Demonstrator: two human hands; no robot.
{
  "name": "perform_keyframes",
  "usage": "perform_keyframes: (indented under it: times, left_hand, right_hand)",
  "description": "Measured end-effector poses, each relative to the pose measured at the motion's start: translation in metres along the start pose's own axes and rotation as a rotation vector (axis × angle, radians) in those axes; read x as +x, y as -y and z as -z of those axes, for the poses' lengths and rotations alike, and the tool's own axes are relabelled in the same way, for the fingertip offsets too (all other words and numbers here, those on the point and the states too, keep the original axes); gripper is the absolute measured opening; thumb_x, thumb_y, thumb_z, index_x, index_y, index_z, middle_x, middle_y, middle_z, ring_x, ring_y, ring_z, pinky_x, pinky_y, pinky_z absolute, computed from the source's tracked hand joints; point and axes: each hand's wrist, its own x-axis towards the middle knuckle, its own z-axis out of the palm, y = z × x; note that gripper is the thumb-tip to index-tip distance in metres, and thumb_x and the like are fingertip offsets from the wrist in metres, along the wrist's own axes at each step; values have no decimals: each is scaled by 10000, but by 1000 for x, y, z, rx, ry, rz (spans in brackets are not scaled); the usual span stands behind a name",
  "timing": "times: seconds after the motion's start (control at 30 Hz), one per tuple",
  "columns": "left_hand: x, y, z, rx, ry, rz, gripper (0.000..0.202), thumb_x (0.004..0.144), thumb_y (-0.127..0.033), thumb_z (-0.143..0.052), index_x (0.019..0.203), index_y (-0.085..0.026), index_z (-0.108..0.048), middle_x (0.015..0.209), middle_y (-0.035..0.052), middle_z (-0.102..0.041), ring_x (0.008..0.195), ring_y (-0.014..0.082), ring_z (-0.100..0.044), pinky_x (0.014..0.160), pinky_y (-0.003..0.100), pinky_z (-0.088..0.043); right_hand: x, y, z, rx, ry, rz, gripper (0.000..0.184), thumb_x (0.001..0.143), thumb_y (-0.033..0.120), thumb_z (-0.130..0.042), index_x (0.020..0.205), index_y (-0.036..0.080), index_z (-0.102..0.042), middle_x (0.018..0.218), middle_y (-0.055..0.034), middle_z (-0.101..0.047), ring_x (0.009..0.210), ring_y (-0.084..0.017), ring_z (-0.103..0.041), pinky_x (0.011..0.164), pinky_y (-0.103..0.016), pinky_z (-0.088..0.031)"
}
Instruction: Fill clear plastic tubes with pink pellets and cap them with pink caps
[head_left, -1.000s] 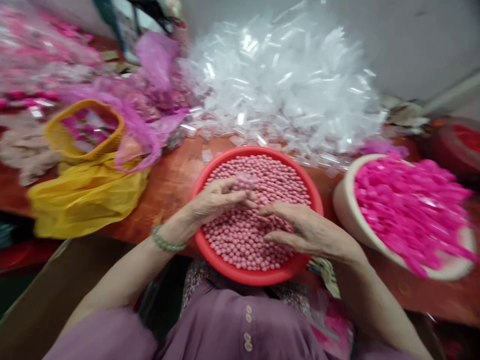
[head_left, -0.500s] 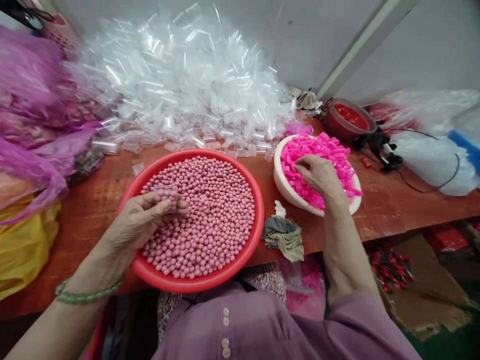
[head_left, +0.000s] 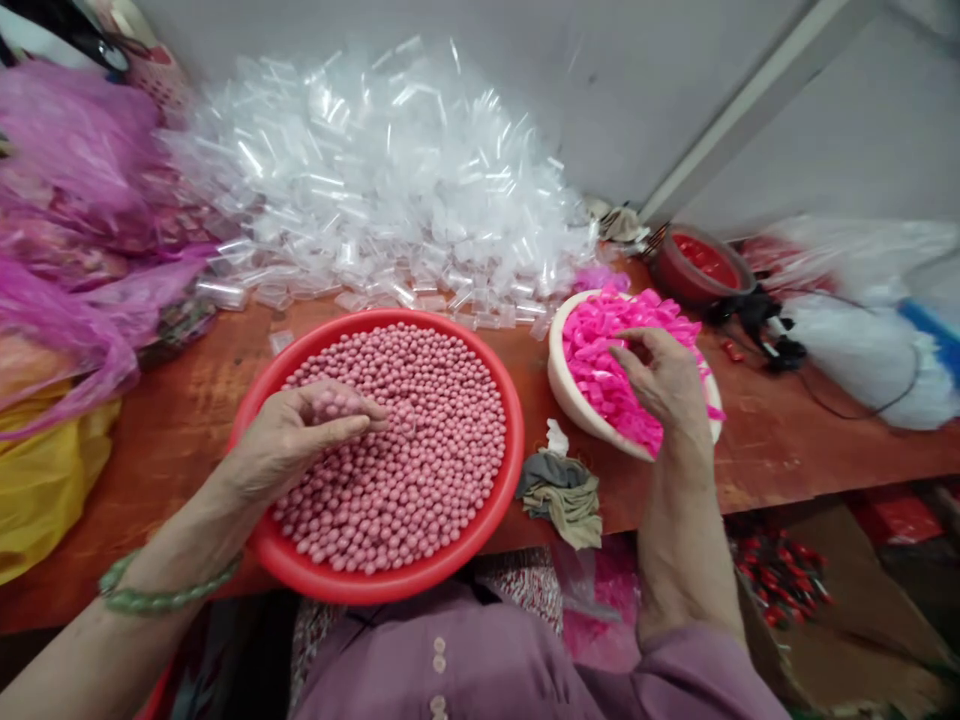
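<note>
My left hand [head_left: 296,440] rests over the red basin [head_left: 501,400] of small pink balls [head_left: 420,470]. Its fingers are closed on a small clear tube filled with pink balls [head_left: 335,403]. My right hand [head_left: 664,378] lies on the bright pink caps [head_left: 600,350] heaped in a white bowl [head_left: 564,385]. Its fingers are curled down into the caps, and what they hold is hidden.
A big heap of clear plastic tubes [head_left: 390,200] fills the back of the wooden table [head_left: 787,440]. Pink bags [head_left: 75,200] and a yellow bag [head_left: 37,480] lie left. A crumpled rag [head_left: 566,490] sits at the front edge. A dark red bowl [head_left: 697,265] and black cables [head_left: 765,320] lie right.
A second ago both hands met over the red basin. My right hand has since reached right into the bowl of pink caps. My left hand still holds the filled tube.
</note>
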Motion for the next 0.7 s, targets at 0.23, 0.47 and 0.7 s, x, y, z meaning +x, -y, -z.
perform_keyframes:
  times: [0.23, 0.47, 0.7]
  left_hand:
    - [7, -5, -49, -297, 94, -17, 296, 656, -303, -901, 850, -135, -752, 889, 74, -785, 818, 162, -746, 778, 260, -607]
    - [16, 13, -50, -496, 93, 1, 331, 699, -321, -881, 919, -123, -732, 838, 50, -765, 778, 127, -735, 788, 247, -594]
    - [22, 11, -37, -344, -5, -114, 502, 625, -252, -911, 1074, -126, -727, 788, -23, -685, 692, 79, -646, 692, 218, -555]
  right_hand:
    - [-41, 71, -49, 736, -8, -14, 219, 794, 299, -797, 982, 258, -692, 947, -16, -697, 864, -184, -670, 829, -371, -561]
    - [-58, 134, -92, 694, 106, 318, 83, 848, 289, -744, 879, 253, -676, 974, -61, -714, 956, -227, -680, 858, -420, -582]
    - [-53, 140, -85, 703, 392, 267, 281, 866, 288, -737, 1122, 272, -621, 934, -22, -689, 781, -162, -654, 716, -320, -569]
